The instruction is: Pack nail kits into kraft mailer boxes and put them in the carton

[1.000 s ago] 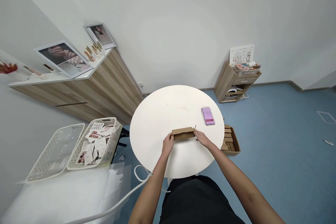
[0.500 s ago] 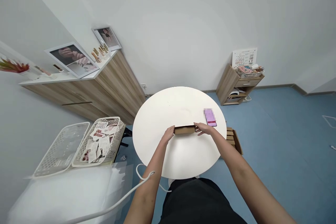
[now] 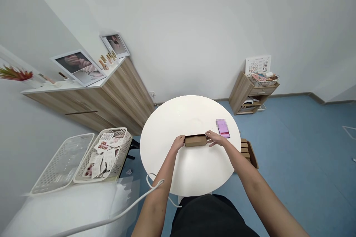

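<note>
A small brown cardboard box (image 3: 195, 140) stands on the round white table (image 3: 189, 170), a little past its middle. My left hand (image 3: 178, 142) grips the box's left end with curled fingers. My right hand (image 3: 214, 138) presses on its right end, fingers bent over the top edge. A pink phone (image 3: 223, 127) lies on the table just beyond my right hand.
Two white baskets (image 3: 111, 155) stand at the left, one holding several printed cards. A wooden sideboard (image 3: 111, 92) with framed pictures lines the left wall. A carton of brown boxes (image 3: 249, 151) sits on the blue floor right of the table. A small wooden shelf (image 3: 250, 90) stands at the back.
The flat cardboard piece held a second ago now stands as a closed box between my hands. Both hands stayed at its ends. The view has tilted slightly.
</note>
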Demonstrator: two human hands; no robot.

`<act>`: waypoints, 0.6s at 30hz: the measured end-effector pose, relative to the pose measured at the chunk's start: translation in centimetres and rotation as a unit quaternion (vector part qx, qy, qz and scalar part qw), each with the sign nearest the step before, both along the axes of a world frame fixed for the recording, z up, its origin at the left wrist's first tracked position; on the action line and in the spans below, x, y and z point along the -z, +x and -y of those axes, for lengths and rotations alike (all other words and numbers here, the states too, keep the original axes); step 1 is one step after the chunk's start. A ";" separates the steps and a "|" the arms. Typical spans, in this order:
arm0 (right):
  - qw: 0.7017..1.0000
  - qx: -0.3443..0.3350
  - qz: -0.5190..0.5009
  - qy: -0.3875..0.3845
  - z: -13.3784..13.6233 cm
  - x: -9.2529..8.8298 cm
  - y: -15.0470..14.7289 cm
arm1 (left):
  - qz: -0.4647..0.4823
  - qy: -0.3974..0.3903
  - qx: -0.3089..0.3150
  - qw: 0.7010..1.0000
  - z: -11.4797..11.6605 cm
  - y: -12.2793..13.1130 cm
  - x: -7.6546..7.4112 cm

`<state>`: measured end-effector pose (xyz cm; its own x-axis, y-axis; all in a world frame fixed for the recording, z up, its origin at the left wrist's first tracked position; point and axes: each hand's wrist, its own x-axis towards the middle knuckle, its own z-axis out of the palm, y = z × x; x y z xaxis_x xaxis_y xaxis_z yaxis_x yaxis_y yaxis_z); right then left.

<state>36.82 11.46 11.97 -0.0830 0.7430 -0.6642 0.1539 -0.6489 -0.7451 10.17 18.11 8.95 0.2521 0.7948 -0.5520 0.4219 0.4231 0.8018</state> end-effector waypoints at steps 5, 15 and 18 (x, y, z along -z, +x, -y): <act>0.998 -0.028 0.062 -0.001 -1.1 -0.3 -0.2 | 0.005 -0.004 -0.019 1.000 -0.3 0.2 0.1; 0.985 0.016 0.159 0.066 -1.4 0.9 -1.0 | 0.017 0.004 -0.047 0.999 0.1 0.4 0.5; 0.975 0.022 0.196 0.103 -1.3 1.3 -1.2 | 0.020 0.011 -0.048 0.999 0.2 0.5 0.4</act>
